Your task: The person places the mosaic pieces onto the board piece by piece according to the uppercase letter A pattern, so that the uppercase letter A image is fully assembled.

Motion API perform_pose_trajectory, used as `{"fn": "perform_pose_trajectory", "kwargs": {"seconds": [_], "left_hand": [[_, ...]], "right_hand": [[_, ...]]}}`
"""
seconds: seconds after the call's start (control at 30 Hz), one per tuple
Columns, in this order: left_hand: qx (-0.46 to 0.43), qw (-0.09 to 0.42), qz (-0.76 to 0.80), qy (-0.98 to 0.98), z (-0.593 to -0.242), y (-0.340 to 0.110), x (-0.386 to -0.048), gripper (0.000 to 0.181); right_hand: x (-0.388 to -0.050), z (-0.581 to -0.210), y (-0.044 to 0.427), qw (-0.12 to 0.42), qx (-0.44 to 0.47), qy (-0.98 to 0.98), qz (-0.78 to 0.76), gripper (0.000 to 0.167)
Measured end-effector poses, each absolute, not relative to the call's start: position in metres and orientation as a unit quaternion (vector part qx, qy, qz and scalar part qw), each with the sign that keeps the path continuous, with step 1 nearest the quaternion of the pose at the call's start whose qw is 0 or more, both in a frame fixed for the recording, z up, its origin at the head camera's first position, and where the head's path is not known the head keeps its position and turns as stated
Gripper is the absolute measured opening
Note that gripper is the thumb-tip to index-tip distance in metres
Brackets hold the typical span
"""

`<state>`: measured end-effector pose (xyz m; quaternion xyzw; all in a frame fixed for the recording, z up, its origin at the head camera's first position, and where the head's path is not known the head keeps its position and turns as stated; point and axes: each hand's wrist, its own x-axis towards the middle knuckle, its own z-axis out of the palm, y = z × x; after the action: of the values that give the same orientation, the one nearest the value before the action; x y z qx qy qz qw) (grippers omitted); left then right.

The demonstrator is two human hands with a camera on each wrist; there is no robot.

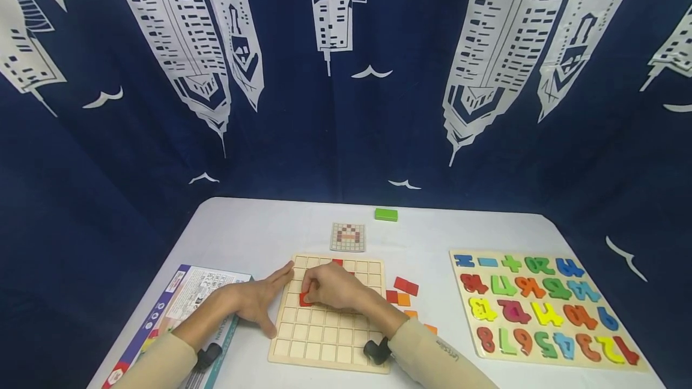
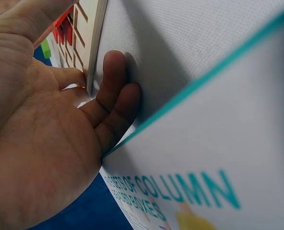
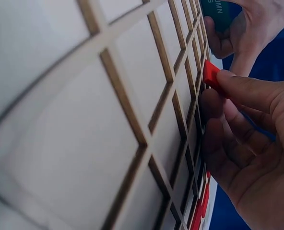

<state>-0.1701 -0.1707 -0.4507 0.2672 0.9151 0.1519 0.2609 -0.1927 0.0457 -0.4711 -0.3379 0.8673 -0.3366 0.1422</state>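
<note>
A wooden grid board (image 1: 308, 351) lies on the table, a few red tiles set in its upper rows. My right hand (image 1: 336, 286) reaches over it and pinches a red square tile (image 3: 212, 75) between thumb and forefinger, at a cell on the left side. The tile is tilted in the right wrist view; whether it touches the cell I cannot tell. At the board's left edge my left hand (image 1: 256, 300) rests with fingers spread, thumb toward the near side. Beyond the board lies a small pattern card (image 1: 348, 237) showing a coloured grid.
Loose red tiles (image 1: 406, 286) and orange tiles (image 1: 403, 299) lie right of the board. Farther right is a number puzzle board (image 1: 519, 284) with colourful pieces. A printed box (image 1: 184, 299) lies under the left forearm. A green block (image 1: 386, 215) sits near the far edge.
</note>
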Motion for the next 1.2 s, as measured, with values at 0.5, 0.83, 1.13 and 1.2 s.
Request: {"fn": "perform_pose_trajectory", "kwargs": {"seconds": [0.5, 0.83, 1.13, 1.2], "left_hand": [[0.273, 0.259, 0.159, 0.913, -0.4500, -0.1732, -0.1691, 0.125], [0.276, 0.259, 0.160, 0.912, -0.4496, -0.1729, -0.1697, 0.125], [0.273, 0.259, 0.163, 0.912, -0.4494, -0.1725, -0.1690, 0.125], [0.272, 0.259, 0.162, 0.913, -0.4495, -0.1724, -0.1690, 0.125]], "right_hand": [[-0.1914, -0.4707, 0.0404, 0.120, -0.349, 0.880, -0.300, 0.010], [-0.1937, -0.4713, 0.0430, 0.123, -0.346, 0.881, -0.299, 0.005], [-0.1931, -0.4721, 0.0432, 0.123, -0.344, 0.880, -0.302, 0.005], [-0.1930, -0.4725, 0.0431, 0.123, -0.346, 0.880, -0.302, 0.006]]}}
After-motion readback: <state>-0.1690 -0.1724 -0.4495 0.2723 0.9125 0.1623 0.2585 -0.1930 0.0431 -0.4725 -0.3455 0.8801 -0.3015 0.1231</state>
